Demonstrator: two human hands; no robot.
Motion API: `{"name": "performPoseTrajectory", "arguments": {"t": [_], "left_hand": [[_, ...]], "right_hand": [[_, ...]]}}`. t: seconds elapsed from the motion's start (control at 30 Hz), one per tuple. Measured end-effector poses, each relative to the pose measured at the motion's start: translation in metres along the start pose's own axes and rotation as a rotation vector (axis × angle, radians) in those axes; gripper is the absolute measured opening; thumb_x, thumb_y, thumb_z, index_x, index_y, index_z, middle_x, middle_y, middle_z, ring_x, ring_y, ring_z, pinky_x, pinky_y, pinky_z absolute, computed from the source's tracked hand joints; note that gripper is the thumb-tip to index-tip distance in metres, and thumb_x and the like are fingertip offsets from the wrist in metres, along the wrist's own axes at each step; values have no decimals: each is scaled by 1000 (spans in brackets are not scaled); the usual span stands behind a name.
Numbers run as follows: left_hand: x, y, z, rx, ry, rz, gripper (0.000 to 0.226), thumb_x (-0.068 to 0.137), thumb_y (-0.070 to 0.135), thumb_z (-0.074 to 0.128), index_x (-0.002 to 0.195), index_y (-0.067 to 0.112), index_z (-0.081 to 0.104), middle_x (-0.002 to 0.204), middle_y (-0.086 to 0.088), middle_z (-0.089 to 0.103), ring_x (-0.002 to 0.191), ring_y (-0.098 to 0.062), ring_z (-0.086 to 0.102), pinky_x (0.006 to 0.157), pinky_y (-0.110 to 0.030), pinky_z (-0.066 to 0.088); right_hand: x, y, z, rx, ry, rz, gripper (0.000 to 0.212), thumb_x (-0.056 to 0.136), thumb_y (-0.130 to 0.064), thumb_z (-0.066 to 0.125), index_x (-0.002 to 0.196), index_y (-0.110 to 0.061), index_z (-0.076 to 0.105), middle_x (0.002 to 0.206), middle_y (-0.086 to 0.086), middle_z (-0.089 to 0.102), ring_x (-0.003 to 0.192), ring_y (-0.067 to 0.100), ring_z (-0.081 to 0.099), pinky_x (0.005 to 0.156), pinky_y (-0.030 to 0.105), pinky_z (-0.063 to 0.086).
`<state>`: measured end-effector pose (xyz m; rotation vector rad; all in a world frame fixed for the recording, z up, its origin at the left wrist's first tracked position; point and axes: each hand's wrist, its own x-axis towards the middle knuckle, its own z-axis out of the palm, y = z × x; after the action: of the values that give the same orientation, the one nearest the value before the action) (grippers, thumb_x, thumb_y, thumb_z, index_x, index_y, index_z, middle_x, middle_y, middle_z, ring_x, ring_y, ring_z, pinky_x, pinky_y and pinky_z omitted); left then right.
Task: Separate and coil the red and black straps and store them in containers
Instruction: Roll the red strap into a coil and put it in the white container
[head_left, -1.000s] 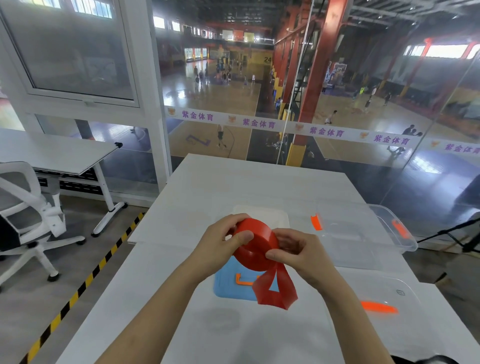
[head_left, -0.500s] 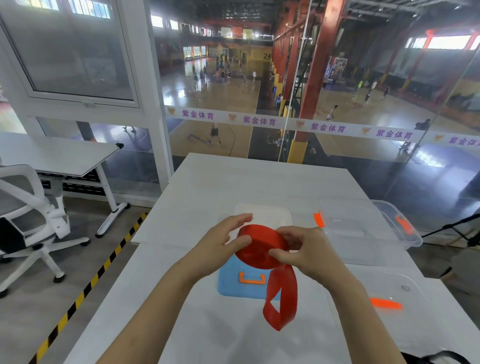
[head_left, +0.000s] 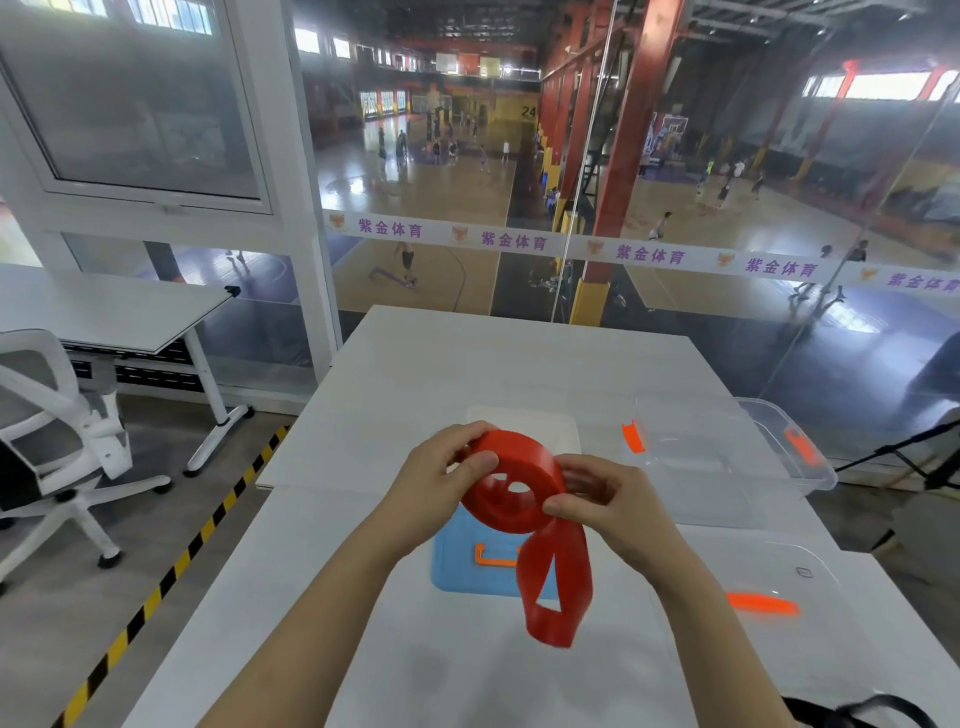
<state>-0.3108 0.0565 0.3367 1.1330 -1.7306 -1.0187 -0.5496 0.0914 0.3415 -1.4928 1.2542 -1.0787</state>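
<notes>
A red strap (head_left: 511, 486) is rolled into a thick coil that I hold above the white table (head_left: 415, 374). My left hand (head_left: 441, 478) grips the coil's left side, thumb on its face. Pinching the coil's right edge is my right hand (head_left: 602, 501), where a loose loop of the strap (head_left: 556, 587) hangs down. A black strap (head_left: 862, 709) shows only as a dark curve at the bottom right corner. Two clear containers with orange latches stand at the right, one far (head_left: 779, 467) and one near (head_left: 810, 566).
A blue lid (head_left: 457, 566) with an orange handle lies flat under my hands, and a white lid (head_left: 561, 431) lies beyond it. A glass wall runs past the table's far edge. A white office chair (head_left: 47, 426) and a second table (head_left: 104, 312) stand at the left.
The coil has turned in my hands so its open centre now faces me. The hanging loop is shorter than half a second ago.
</notes>
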Motion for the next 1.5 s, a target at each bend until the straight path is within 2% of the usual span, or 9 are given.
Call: {"name": "performPoseTrajectory", "arguments": {"t": [0.17, 0.33, 0.43, 0.57, 0.83, 1.13, 1.23, 1.33, 1.5], "left_hand": [[-2, 3, -2, -105, -116, -76, 24, 108, 28, 56, 128, 33, 67, 117, 5, 74, 111, -21, 71, 102, -46, 59], [-2, -2, -6, 144, -228, -69, 43, 106, 34, 58, 148, 39, 51, 144, 19, 56, 134, -2, 51, 109, -19, 41], [-2, 3, 5, 293, -274, -14, 49, 103, 35, 62, 150, 36, 48, 139, 18, 54, 126, 1, 52, 106, -19, 42], [-1, 4, 14, 354, -202, 44, 27, 102, 31, 60, 129, 32, 59, 118, 13, 58, 109, -3, 57, 97, -26, 49], [0, 2, 17, 252, -46, 97, 22, 100, 26, 64, 121, 31, 61, 114, 15, 59, 107, 0, 56, 91, -18, 45], [-1, 3, 9, 21, -46, -8, 28, 97, 29, 68, 120, 45, 65, 118, 16, 65, 115, -5, 59, 104, -36, 53], [-1, 6, 9, -107, -25, -24, 29, 92, 39, 66, 120, 46, 67, 118, 12, 69, 118, -15, 63, 105, -45, 54], [-1, 7, 9, -254, -28, -51, 28, 97, 37, 65, 125, 38, 69, 119, 1, 73, 117, -27, 68, 102, -56, 56], [-1, 6, 9, -380, -67, -93, 25, 104, 31, 61, 128, 26, 67, 120, -11, 73, 115, -33, 70, 101, -57, 57]], "right_hand": [[-2, 2, 0, 4, 6, 4, 28, 82, -5, 88, 106, -18, 81, 95, 6, 84, 89, 27, 82, 86, 39, 66], [-5, -1, 0, -151, -13, -9, 25, 81, -8, 89, 102, -21, 82, 90, 1, 84, 87, 20, 82, 88, 38, 66], [-3, -4, 2, -355, -29, -88, 22, 80, -23, 89, 100, -30, 81, 86, -8, 82, 84, 11, 80, 86, 34, 65], [0, -2, 4, -423, -13, -141, 19, 79, -30, 86, 96, -33, 78, 83, -8, 80, 82, 11, 78, 86, 35, 64], [3, -1, -2, -291, -18, -56, 36, 76, -20, 94, 109, -26, 80, 100, -12, 82, 99, 4, 77, 97, 26, 61], [1, -3, 1, -294, 40, -102, 30, 77, -24, 93, 105, -29, 81, 92, -14, 83, 88, 3, 79, 85, 19, 62], [1, -6, -3, -153, 51, -68, 33, 76, -15, 93, 102, -31, 81, 93, -6, 84, 88, 13, 81, 85, 28, 63], [1, -5, -6, -74, 29, -32, 40, 75, -8, 93, 108, -28, 80, 98, -1, 84, 95, 20, 81, 93, 41, 64], [1, -2, 1, -107, 95, -63, 36, 77, -14, 94, 106, -27, 79, 97, -3, 84, 91, 17, 81, 89, 35, 65]]}}
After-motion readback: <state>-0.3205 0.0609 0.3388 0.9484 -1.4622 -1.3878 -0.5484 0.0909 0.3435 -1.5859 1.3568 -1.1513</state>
